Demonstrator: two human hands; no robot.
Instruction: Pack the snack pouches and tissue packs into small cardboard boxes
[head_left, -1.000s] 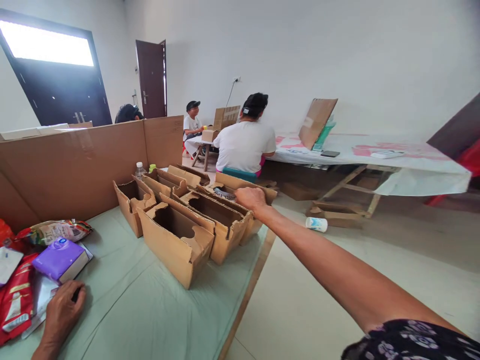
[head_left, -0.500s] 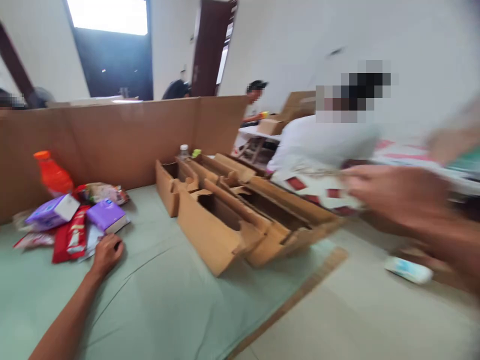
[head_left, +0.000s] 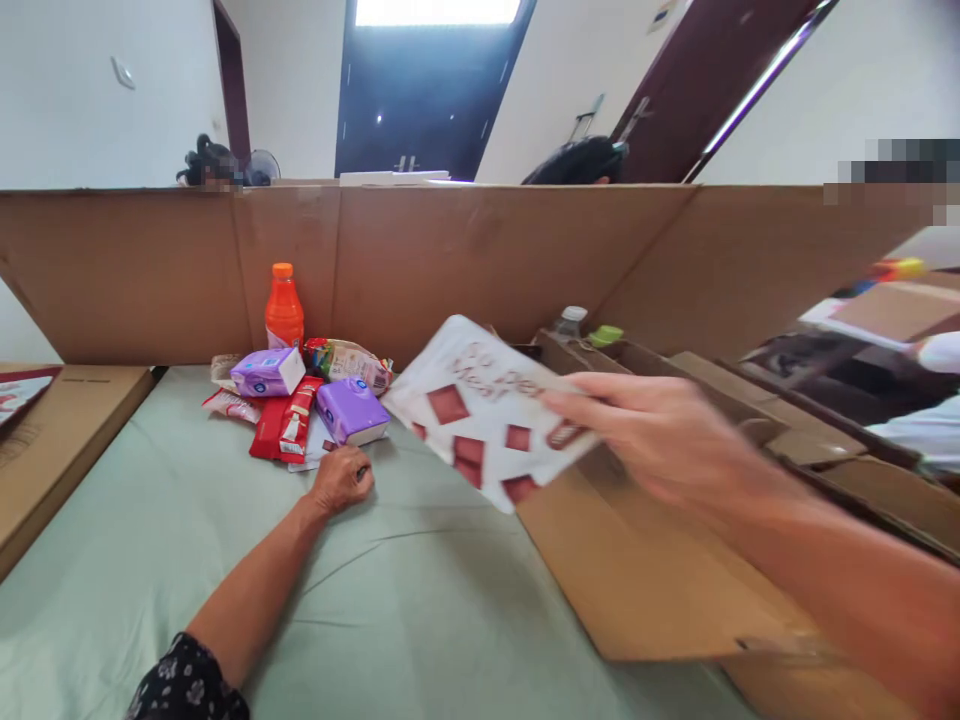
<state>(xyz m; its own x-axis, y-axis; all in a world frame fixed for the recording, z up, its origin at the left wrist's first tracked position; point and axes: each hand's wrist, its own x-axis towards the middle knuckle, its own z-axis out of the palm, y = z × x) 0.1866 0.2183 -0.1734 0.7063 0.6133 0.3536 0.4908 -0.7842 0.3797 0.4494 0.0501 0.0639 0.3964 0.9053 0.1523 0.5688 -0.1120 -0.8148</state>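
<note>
Left sleeve is black cloth printed with small, pale greyish flowers; it looks loose and slightly creased, hem near the elbow. Left forearm and left hand are bare. Right forearm and right hand are bare to the frame edge; blur softens the forearm's outline.

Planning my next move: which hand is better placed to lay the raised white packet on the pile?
Probably your right hand: it holds the white packet, while your left hand rests on the table near a purple tissue pack.
</note>
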